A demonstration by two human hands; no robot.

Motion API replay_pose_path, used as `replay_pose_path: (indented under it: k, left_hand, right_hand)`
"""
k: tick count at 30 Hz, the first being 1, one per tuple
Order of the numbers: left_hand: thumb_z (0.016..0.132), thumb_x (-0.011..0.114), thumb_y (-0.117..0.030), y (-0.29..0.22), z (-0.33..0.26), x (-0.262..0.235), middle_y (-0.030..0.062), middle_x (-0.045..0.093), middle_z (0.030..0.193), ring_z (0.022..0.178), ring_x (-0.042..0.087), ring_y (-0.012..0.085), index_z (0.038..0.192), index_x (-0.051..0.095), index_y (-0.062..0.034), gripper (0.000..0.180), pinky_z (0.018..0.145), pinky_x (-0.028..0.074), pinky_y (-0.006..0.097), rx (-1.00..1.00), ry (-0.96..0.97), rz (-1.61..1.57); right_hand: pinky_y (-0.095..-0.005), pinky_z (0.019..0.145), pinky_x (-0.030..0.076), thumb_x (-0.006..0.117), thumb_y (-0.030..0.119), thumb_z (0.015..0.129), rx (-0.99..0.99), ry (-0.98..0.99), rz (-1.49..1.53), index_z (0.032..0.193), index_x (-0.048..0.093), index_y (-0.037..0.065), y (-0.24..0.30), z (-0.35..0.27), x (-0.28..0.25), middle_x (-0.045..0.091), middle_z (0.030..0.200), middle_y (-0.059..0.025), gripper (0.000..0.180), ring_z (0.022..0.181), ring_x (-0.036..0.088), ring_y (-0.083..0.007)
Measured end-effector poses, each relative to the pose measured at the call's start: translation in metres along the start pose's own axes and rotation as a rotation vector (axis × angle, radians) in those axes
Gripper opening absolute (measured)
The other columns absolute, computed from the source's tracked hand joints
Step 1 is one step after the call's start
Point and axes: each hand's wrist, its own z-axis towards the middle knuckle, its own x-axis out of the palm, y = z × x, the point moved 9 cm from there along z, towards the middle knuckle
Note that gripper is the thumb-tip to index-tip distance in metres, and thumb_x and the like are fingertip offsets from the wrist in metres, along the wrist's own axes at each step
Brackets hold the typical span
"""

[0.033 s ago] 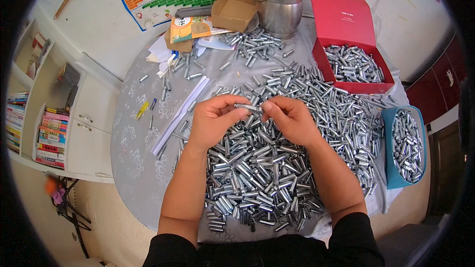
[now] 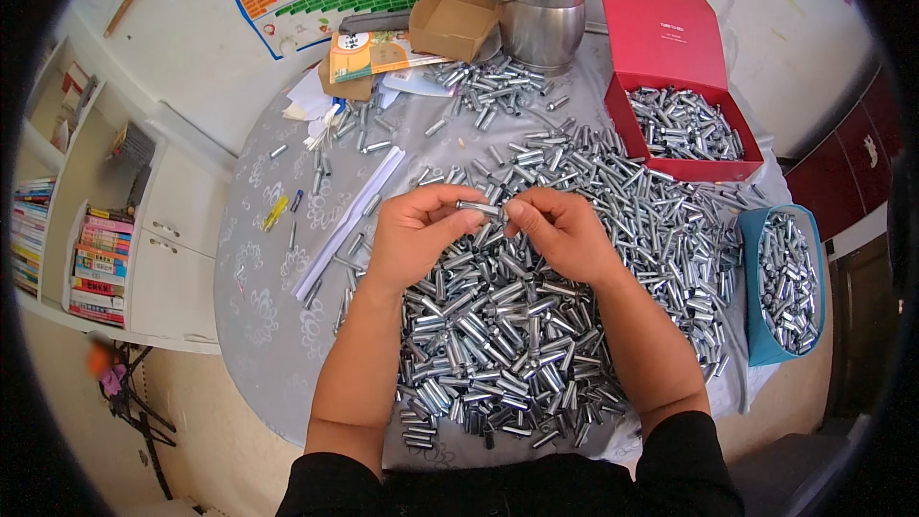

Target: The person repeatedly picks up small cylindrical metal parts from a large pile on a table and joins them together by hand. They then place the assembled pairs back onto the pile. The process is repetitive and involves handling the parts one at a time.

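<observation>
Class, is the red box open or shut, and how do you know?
Open: the red box has its lid raised behind it, and the silvery metal pieces inside show.

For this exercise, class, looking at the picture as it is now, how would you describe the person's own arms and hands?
The left hand and right hand are ungloved, with no ring visible. Both forearms are bare, without watch or bracelet. The sleeves are black, ending around the elbows, with no visible pattern.
</observation>
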Motion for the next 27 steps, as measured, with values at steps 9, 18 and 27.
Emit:
replay_pose_path:
  k: [9, 18, 27]
  left_hand:
    - [0.087, 0.066, 0.000, 0.006, -0.001, -0.004, 0.0113, 0.071, 0.089, 0.077, 0.068, 0.0146, 0.111, 0.067, 0.0047, 0.024, 0.069, 0.057, 0.026, -0.070, -0.037, 0.130]
    - [0.089, 0.064, 0.000, 0.003, -0.002, 0.001, 0.0132, 0.071, 0.092, 0.078, 0.070, 0.0165, 0.112, 0.066, 0.0061, 0.025, 0.069, 0.058, 0.026, -0.041, -0.020, 0.067]
    - [0.089, 0.063, 0.000, 0.002, -0.001, -0.001, 0.0143, 0.071, 0.094, 0.080, 0.070, 0.0179, 0.113, 0.065, 0.0063, 0.025, 0.069, 0.058, 0.026, -0.049, -0.017, 0.077]
  right_hand:
    - [-0.0187, 0.061, 0.044, 0.066, 0.014, 0.092, 0.008, -0.093, 0.209, 0.102, 0.064, 0.000, -0.012, 0.001, -0.005, 0.063, 0.081, 0.0025, 0.017, 0.069, 0.053, -0.0032]
    - [-0.0197, 0.056, 0.042, 0.068, 0.015, 0.091, -0.021, -0.125, 0.143, 0.102, 0.066, 0.001, -0.012, 0.003, -0.008, 0.062, 0.079, 0.0025, 0.018, 0.062, 0.051, -0.0034]
    - [-0.0195, 0.056, 0.042, 0.070, 0.013, 0.090, 0.012, -0.141, 0.209, 0.104, 0.066, 0.001, -0.006, 0.001, -0.008, 0.062, 0.078, 0.0027, 0.019, 0.062, 0.050, -0.0032]
